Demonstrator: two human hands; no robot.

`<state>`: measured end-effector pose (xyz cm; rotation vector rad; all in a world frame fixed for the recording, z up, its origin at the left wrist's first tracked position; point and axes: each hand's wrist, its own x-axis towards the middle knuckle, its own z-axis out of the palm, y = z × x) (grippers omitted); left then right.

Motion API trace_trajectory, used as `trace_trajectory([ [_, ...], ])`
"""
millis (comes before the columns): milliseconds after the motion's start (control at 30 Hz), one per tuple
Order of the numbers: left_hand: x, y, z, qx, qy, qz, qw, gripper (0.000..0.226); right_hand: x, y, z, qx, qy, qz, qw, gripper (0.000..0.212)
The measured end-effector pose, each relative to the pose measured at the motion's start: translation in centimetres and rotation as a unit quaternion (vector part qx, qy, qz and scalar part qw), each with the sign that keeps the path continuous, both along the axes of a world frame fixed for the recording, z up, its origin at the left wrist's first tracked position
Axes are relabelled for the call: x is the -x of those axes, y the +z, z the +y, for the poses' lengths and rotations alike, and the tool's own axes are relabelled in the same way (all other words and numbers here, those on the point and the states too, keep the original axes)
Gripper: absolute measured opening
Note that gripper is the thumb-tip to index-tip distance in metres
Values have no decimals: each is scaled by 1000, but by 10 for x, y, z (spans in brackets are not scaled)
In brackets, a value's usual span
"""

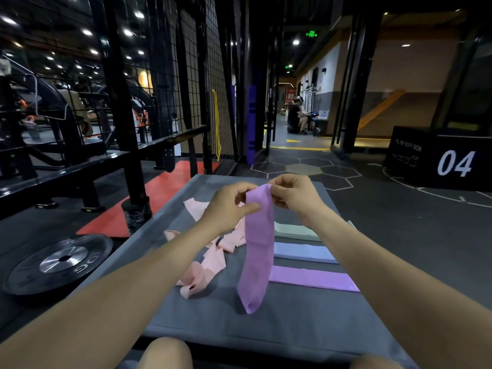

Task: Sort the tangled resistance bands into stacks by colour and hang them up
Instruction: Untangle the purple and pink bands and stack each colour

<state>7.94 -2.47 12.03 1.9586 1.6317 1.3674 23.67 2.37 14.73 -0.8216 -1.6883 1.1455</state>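
Pinched by both hands point(231, 206) point(291, 194), purple band point(257, 251) dangles.

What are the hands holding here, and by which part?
Both hands, left and right, pinch a purple band at its top end; the rest hangs down over the mat.

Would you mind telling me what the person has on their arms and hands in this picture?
Nothing shows on them: the left hand and the right hand are bare, with no gloves, rings, watch or wristband in view. Both forearms are uncovered as far as the frame shows, so no sleeve is visible.
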Motion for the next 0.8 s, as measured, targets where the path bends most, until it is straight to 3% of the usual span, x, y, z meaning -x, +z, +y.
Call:
trace_trajectory([
  [100, -1, 4, 2, -36, 48, -25, 998, 13, 0, -2, 1, -5, -7, 1, 1000, 22],
  [333, 2, 13, 9, -73, 96, -44, 992, 17, -1, -10, 2, 3, 6, 11, 1000, 19],
  [500, 3, 15, 11, -70, 97, -68, 990, 17, 5, -12, 0, 11, 38, -12, 999, 9],
  [667, 3, 17, 8, -59, 91, -73, 991, 17, 15, -9, 1, -19, 22, -30, 999, 18],
  [800, 5, 16, 4, -40, 53, -86, 994, 5, 15, -7, 2, -43, 18, -25, 999, 25],
])
